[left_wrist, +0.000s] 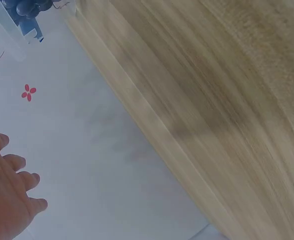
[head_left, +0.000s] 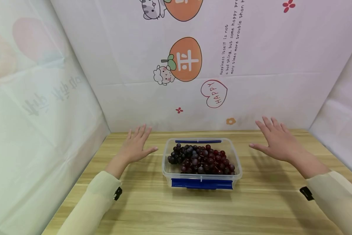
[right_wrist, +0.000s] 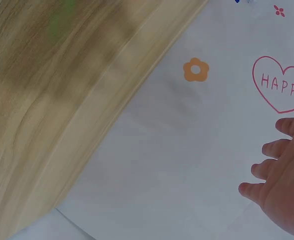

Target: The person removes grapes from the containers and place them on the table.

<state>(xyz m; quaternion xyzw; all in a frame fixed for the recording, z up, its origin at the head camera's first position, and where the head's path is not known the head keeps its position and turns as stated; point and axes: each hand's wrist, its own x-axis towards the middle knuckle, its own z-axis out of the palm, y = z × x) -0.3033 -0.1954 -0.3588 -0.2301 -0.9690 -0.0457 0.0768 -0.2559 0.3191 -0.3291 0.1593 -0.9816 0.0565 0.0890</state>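
Observation:
A clear plastic food container (head_left: 167, 169) with blue clips stands on the wooden table, its top uncovered. Inside lie bunches of grapes (head_left: 203, 160), blackish on the left and dark red on the right. To the left of the container my left hand (head_left: 136, 145) is held with fingers spread, holding nothing. On the other side my right hand (head_left: 278, 140) hovers over the table, fingers spread, its shadow falling below it. In the left wrist view, part of the grapes (left_wrist: 28, 7) shows in the top left corner, beyond the left hand (left_wrist: 9, 195).
The wooden table (head_left: 199, 212) ends at a white printed sheet (head_left: 128, 101) hanging behind it. More white sheeting (head_left: 46, 147) encloses the left side, and another panel (head_left: 343, 111) the right. Both sleeves (head_left: 96, 195) are cream, with a small black device (head_left: 118, 193) at each wrist.

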